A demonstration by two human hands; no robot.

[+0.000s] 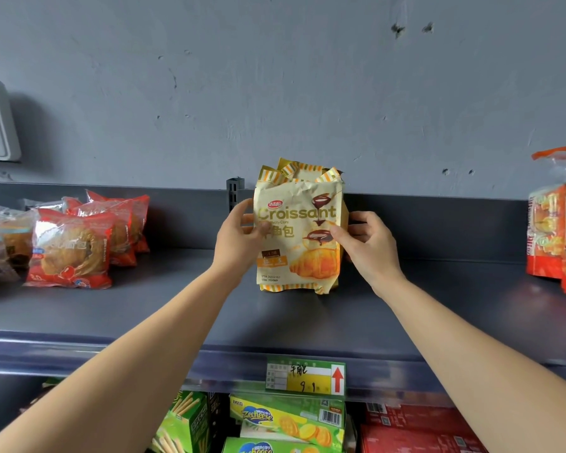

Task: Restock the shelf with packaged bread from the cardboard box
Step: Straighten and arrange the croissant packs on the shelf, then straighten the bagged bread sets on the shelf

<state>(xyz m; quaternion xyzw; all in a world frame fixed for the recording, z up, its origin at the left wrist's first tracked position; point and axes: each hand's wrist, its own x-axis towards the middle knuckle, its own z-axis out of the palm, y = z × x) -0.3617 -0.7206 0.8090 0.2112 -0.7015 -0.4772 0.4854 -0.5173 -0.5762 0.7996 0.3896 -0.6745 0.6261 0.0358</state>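
- head view: croissant bag [299,230] upright on the shelf [177,305], towards its far side.
- left hand [239,237] and right hand [369,243]: each grip clamped on a side edge, thumbs on the front.
- seat the base flat, label facing near, then release gently so it won't tip.

I see of the person only two long, slim forearms and two hands. The left hand [239,238] and the right hand [371,245] are bare. Both forearms are uncovered along all their visible length, from wrist to picture edge.
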